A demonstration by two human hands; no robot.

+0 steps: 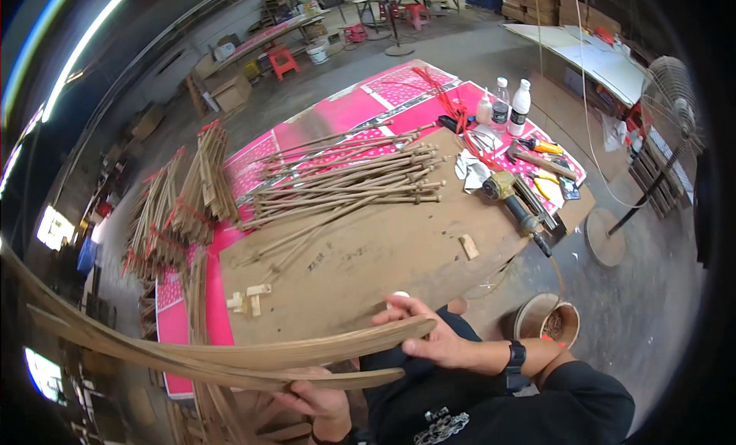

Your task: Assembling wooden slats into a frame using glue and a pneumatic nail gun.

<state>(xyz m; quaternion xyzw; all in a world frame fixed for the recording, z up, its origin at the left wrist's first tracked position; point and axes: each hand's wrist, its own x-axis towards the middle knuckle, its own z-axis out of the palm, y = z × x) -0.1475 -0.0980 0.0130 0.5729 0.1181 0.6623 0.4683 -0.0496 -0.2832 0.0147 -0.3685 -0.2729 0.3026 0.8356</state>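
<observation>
Two long, curved wooden slats reach in from the left and taper to rounded ends before me. My left hand grips the lower slat from below, near its end. Between the fingers and thumb of my right hand lies the end of the upper slat. A small white round thing shows at my right fingertips; whether they hold it, I cannot tell. Several small pale wood blocks lie on the brown board, and one more block sits farther right.
Thin wooden rods lie piled across the table, with tied wood bundles at its left. A power tool, pliers, a hammer and bottles occupy the right. A standing fan and a bucket are beyond.
</observation>
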